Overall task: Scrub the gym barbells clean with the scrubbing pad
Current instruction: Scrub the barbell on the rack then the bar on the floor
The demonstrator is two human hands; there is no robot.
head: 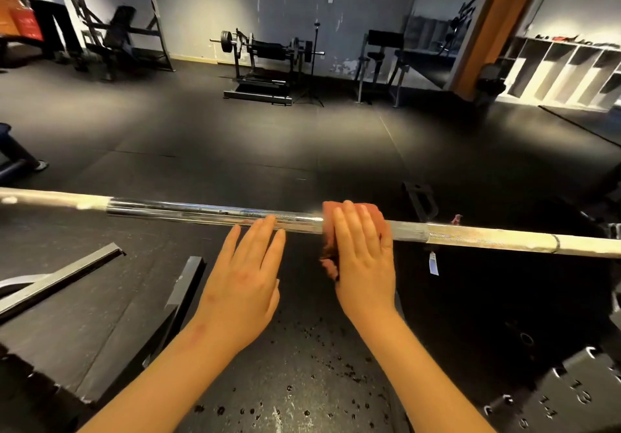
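Note:
A long steel barbell (pixel 188 212) runs across the view from left to right at about waist height, shiny in its middle and dull towards both ends. A reddish scrubbing pad (pixel 331 212) is draped over the bar just right of centre. My right hand (pixel 364 258) lies flat on the pad with straight fingers, pressing it onto the bar. My left hand (pixel 247 271) is beside it, fingers straight, with the fingertips touching the bare shiny stretch of the bar.
Metal rack beams (pixel 64 273) slant below the bar at left. Dark specks are scattered on the black mat (pixel 302 382) beneath my arms. A weight plate (pixel 571 389) sits at bottom right. Gym machines (pixel 265 59) and a standing person (pixel 50 12) are far behind.

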